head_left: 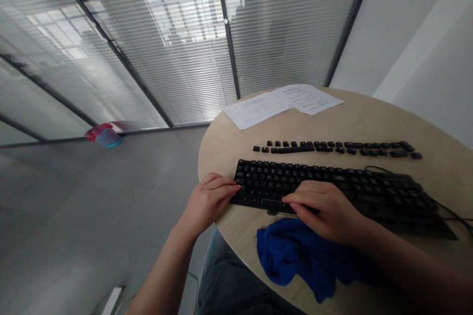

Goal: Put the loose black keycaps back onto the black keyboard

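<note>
A black keyboard (281, 178) lies on the round wooden table, its bottom row partly without keycaps. My left hand (209, 199) is closed on the keyboard's left end, fingertips over the end keys. At the bottom row, near the bare space bar slot, my right hand (325, 209) has its thumb and forefinger close together; whatever lies between them is too small or hidden to make out. Behind the keyboard, loose black keycaps (320, 146) lie in two rows, a long space bar (295, 149) among them. A crumpled blue cloth (291, 251) lies below my right hand.
Printed paper sheets (258, 108) lie at the table's (221, 152) far edge. A black cable (443, 205) runs off to the right. On the grey floor, a pink and blue basket (107, 136) stands by the glass partition (185, 74).
</note>
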`<state>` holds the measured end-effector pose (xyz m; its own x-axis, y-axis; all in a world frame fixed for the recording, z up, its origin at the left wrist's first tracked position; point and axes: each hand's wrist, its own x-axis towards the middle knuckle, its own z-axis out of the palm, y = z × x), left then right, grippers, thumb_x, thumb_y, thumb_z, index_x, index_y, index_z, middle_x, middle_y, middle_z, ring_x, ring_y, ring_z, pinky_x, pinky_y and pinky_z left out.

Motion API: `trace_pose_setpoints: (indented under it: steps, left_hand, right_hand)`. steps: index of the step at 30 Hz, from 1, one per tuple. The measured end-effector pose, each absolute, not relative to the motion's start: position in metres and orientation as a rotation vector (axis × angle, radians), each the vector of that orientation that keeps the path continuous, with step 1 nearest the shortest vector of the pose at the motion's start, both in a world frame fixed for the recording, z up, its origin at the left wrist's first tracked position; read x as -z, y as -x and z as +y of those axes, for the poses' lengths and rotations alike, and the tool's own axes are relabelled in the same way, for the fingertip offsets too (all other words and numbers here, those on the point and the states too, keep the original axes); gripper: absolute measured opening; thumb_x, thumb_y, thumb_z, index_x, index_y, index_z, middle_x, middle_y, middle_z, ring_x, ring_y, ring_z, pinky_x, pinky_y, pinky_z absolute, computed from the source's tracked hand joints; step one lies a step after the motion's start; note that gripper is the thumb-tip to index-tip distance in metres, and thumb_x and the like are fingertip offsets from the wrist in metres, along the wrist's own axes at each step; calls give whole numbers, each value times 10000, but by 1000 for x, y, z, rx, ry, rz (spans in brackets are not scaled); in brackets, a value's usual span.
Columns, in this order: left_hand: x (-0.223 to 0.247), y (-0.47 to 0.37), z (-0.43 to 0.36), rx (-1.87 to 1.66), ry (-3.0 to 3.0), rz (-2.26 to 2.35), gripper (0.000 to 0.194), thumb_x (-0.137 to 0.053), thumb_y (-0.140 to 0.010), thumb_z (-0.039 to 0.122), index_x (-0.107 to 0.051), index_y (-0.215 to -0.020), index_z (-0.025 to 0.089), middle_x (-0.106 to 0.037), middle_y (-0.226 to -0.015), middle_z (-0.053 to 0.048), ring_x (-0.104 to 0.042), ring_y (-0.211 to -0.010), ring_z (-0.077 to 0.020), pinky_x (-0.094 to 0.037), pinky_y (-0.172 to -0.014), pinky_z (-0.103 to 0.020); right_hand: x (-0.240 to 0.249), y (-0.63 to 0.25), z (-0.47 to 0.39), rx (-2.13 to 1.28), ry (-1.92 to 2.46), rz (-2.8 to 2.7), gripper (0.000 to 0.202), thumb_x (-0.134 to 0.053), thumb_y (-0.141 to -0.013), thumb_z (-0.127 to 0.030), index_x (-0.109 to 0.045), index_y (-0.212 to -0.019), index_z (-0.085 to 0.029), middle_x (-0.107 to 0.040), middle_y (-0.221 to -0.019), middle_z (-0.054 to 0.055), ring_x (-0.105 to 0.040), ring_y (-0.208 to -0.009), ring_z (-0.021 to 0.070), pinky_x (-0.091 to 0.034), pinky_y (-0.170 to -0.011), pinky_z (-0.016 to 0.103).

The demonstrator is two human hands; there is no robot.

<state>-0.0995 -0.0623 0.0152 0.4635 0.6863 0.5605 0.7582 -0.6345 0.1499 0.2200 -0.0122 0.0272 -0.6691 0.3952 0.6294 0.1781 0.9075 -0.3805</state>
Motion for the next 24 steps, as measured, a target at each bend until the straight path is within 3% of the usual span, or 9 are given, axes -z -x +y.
trace_pose_setpoints:
  steps: [24]
  left_hand:
    - [-8, 92, -64, 957, 2571, -1351, 207, -613, -958, 143, -722, -1118, 217, -738, -1069, -78, -658, -938, -185, -571, -806, -344]
  right_hand:
    - [-27, -219, -13, -400, 408, -2321, 195, -531, -963, -145, -719, -1013, -167, -712, -839, 15, -636, -729, 89, -463, -678, 207]
